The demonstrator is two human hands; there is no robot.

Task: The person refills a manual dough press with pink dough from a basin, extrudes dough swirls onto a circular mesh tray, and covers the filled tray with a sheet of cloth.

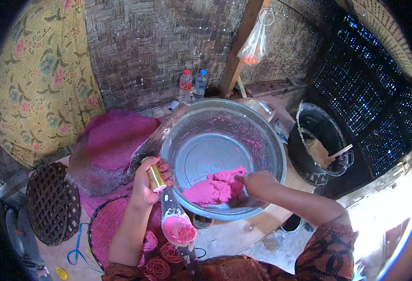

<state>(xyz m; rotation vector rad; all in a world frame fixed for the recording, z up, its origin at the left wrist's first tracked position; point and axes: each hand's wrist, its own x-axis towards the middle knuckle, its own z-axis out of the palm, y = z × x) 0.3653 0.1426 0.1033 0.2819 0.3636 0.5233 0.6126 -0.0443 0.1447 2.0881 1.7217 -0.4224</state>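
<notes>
Basin (210,152) on seemingly wooden table (231,234)

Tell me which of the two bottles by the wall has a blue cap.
The right-hand bottle in the picture, nearer the hanging bag; the left-hand bottle has a red cap.

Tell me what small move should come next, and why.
Probably, the right hand should pinch off a lump of the pink dough: its fingers are at the dough in the metal basin, while the left hand is holding a gold cylinder.
</notes>
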